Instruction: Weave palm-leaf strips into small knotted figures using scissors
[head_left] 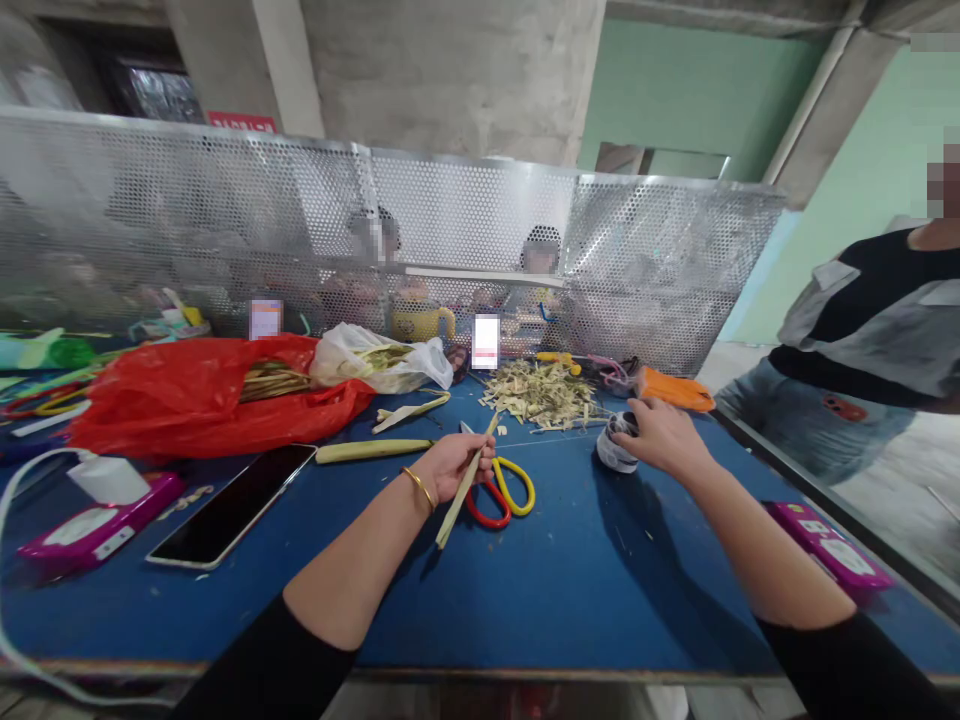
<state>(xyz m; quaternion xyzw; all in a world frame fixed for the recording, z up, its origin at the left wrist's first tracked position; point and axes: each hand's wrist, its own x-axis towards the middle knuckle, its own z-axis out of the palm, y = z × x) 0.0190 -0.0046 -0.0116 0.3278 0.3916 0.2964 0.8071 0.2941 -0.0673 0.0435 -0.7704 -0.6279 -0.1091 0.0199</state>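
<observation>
My left hand (454, 467) is closed around a thin, pale dried plant strip (454, 516), which slants across the palm. Just beyond that hand lies a pair of scissors (517, 488) with one red and one yellow handle loop, its blades partly hidden by the fingers. On the right, my right hand (660, 435) has its fingers over a small white-and-dark roll (616, 450) that looks like a spool of thread. A fine pale thread runs left from near it over the blue table. Dry plant scraps (544, 393) are heaped between and beyond both hands.
A red plastic bag (195, 395) and a white bag (382, 360) hold dried strips. A phone (236, 505) and purple power strips (105, 525) lie on the blue table (570, 590). A perforated metal screen (472, 220) stands behind; a person (862, 310) stands right.
</observation>
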